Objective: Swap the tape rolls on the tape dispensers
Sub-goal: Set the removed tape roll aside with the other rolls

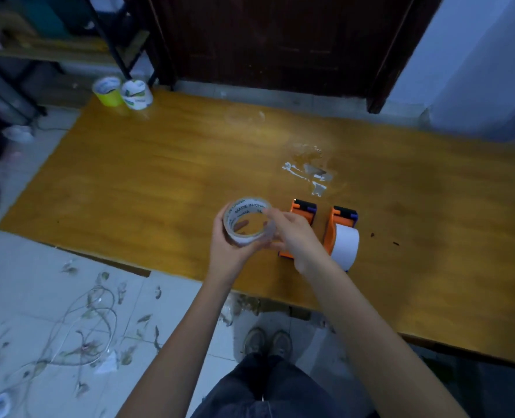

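The left hand (229, 245) curls its fingers round the outside of a clear tape roll (248, 221), cupping it from seven o'clock, core facing up. The right hand (292, 236) comes in from four o'clock and pinches the roll's rim at about two o'clock, apparently hunting for the loose end; the fingertips are blurred, so exactly what they pinch I cannot tell.

To do this step well, I would keep the left grip firm on the outer wall, free the end cleanly, then seat the roll on the empty dispenser (303, 215), which stands just beyond the right hand at three o'clock and appears to hold no roll. The second dispenser (343, 221) beside it carries a white roll (345, 247), not yet swapped.

The core reads "MADE IN CHINA" in repeated print. Two spare rolls (123, 92) stand at the table's (159, 164) far eleven o'clock corner; their green markings are too small to read.
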### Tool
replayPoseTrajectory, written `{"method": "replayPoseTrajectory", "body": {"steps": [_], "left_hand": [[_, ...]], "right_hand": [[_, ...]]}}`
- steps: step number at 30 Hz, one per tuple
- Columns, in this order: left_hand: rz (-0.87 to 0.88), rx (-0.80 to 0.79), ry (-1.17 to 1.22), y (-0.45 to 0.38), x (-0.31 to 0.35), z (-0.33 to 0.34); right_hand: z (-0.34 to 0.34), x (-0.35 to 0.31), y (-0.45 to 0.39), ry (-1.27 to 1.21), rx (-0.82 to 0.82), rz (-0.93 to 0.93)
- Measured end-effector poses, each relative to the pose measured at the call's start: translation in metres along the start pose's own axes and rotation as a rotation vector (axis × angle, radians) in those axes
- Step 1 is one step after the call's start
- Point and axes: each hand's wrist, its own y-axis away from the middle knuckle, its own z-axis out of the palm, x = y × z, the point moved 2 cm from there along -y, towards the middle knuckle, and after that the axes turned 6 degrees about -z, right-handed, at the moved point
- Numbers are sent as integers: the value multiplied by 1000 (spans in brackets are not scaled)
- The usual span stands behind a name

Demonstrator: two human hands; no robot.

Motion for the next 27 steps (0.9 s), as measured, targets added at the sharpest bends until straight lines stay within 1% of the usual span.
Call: {"method": "replayPoseTrajectory", "body": {"steps": [3,5,7,9,12,15,20,24,27], "left_hand": [[-27,-8,-26,-3,6,-25],[-109,7,35,-5,8,-45],[-202,95,138,-8,10,-66],[-239,184,153,-11,12,-90],[-213,225,118,-16,12,-128],[-191,246,151,-22,16,-169],[-213,245,226,-37,22,-254],[-221,249,200,-56,37,-328],[-216,243,177,-72,51,-370]], "right_hand": [[19,-1,-10,-11,-18,-25],[35,0,-15,-32,-29,-28],[55,1,-20,-74,-35,-25],[76,1,-23,-74,-52,-32],[110,2,-28,-88,-90,-26],[149,5,-35,-104,-100,2],[238,4,-52,-96,-72,24],[313,1,-60,-100,-59,33],[358,-7,-68,-109,-62,-4]]}}
